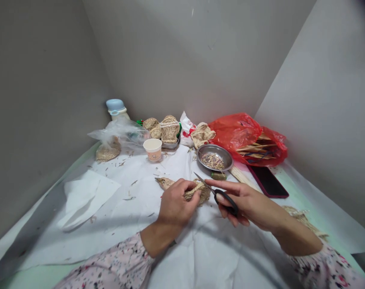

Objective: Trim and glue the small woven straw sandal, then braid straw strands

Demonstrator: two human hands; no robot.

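Left hand (179, 202) pinches woven straw piece (204, 194) before metal bowl (215, 157); right hand (241, 202), fingers looped through scissors (226, 202), nearby.

Beyond the left hand (178, 202) and right hand (245, 202), a smooth, plain grey upright wall (176, 60). Left of the left hand, a darker grey flat wall (44, 100); right of the right hand, a paler grey flat wall (329, 104). Beneath both, a creased white sheet (215, 257) over a pale green flat tabletop (41, 277), crossed by soft shadows.
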